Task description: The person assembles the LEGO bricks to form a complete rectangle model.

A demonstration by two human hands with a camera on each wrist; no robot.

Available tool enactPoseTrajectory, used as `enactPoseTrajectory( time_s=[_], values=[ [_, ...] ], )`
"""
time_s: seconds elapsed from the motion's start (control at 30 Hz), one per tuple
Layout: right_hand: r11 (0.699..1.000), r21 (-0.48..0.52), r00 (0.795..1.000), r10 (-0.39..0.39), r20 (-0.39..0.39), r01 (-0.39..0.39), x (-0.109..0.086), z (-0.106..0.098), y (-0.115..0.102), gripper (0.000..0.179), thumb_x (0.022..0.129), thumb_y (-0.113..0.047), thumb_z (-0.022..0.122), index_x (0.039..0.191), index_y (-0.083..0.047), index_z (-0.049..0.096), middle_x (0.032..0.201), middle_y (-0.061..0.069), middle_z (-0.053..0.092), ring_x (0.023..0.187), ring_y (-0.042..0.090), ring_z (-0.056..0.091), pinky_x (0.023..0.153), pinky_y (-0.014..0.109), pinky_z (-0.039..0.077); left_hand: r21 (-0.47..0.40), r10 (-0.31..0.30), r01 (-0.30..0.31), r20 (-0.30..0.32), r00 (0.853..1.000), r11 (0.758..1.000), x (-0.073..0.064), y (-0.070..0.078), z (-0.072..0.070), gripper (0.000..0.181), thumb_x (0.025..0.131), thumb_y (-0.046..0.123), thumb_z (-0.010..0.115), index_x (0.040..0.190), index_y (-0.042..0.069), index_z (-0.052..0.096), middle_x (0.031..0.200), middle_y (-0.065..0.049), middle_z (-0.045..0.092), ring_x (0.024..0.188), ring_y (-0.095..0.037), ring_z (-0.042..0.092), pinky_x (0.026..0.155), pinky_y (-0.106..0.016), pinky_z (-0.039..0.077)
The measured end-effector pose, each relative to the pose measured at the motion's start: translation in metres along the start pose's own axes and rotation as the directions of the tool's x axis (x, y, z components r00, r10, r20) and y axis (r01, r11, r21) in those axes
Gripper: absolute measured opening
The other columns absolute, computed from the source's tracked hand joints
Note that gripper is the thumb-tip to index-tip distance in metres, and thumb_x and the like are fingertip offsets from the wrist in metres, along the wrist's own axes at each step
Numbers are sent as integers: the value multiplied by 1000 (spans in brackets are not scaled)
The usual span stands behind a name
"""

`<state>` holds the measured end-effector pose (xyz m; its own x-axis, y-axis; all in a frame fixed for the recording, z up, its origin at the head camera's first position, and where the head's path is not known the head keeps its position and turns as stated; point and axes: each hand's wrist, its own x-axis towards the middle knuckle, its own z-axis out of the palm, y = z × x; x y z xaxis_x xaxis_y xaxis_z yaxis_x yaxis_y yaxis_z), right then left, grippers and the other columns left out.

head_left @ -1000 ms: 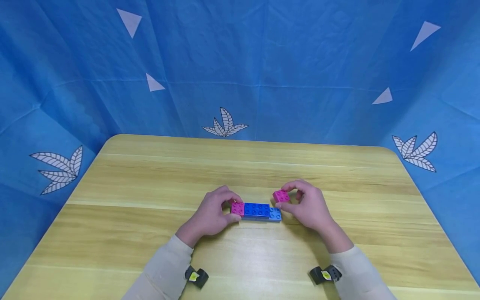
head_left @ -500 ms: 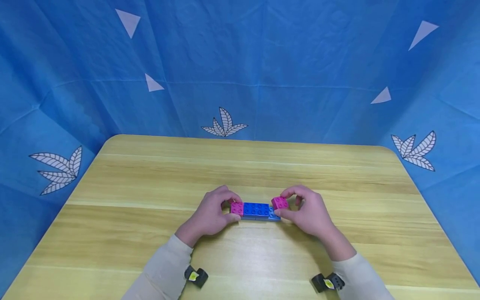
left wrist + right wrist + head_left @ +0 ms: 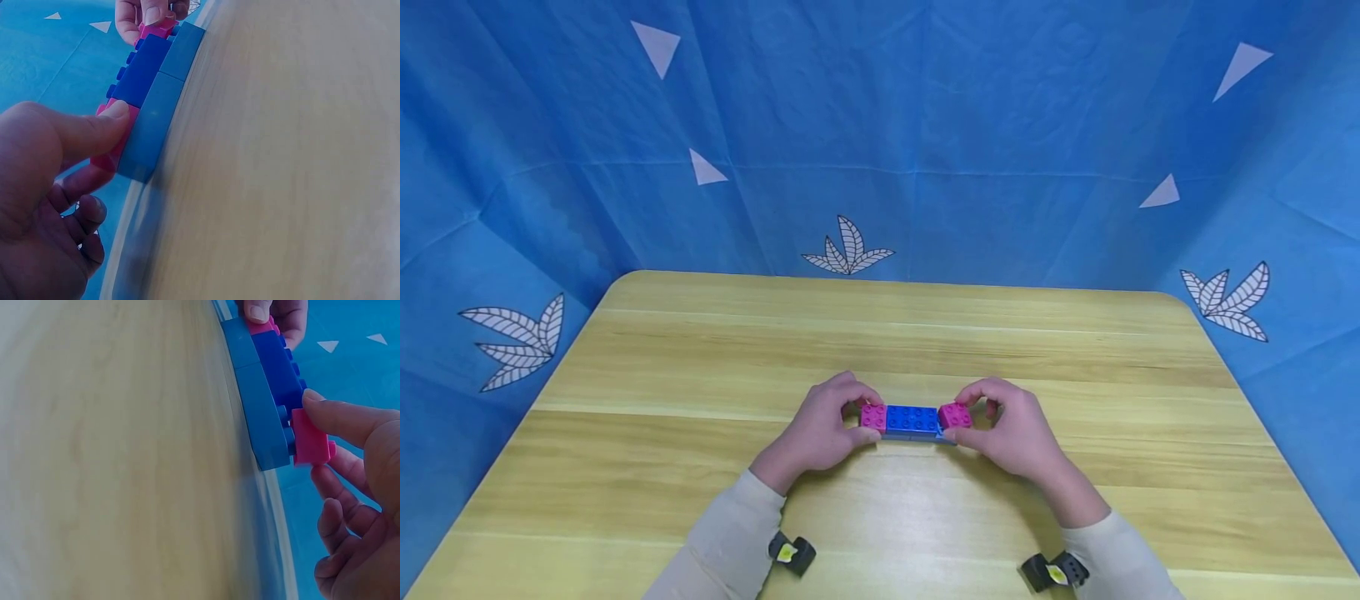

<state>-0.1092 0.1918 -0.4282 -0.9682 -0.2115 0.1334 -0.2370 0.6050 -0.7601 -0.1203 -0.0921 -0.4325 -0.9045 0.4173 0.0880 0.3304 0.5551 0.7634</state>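
Two light blue bricks (image 3: 261, 412) lie end to end as the bottom layer of a row on the table. A dark blue brick (image 3: 912, 419) sits across their middle, studs up. On the left end, my left hand (image 3: 826, 423) pinches a pink brick (image 3: 119, 140) between thumb and index finger; it sits flush on the light blue layer. My right hand (image 3: 1013, 425) pinches a second pink brick (image 3: 310, 439) over the right end. That brick is slightly tilted, and light blue studs show in the gap beneath it in the right wrist view.
The wooden table (image 3: 737, 350) extends around the bricks on all sides. Behind it hangs a blue cloth (image 3: 1000, 125) with white leaf and triangle prints. Each sleeve end carries a black wrist device, the left device (image 3: 792, 553) and the right device (image 3: 1054, 572).
My right hand has brought its pink brick down and slightly left, from behind the row to over its right end. My left hand has stayed on the left pink brick.
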Motion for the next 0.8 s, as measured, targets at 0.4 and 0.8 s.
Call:
enactPoseTrajectory(
  time_s=[0.4, 0.8],
  values=[
    [999, -13, 999, -31, 5, 31, 0, 5, 0, 40, 67, -28, 95, 98, -18, 73, 89, -7, 63, 71, 21, 49, 62, 31, 42, 8, 0, 0, -5, 1000, 1000, 0, -2, 1, 32, 77, 16, 88, 103, 20, 70, 89, 8, 53, 83, -17, 50, 73, -35, 45],
    [999, -25, 999, -47, 1, 47, 1, 7, -1, 36, 66, -28, 95, 94, -19, 73, 85, -7, 60, 72, 21, 50, 62, 31, 42, -8, -8, 8, -2, 1000, 1000, 0, -1, 0, 32, 78, 15, 87, 104, 20, 70, 90, 9, 53, 85, -16, 51, 75, -34, 46]
  ],
)
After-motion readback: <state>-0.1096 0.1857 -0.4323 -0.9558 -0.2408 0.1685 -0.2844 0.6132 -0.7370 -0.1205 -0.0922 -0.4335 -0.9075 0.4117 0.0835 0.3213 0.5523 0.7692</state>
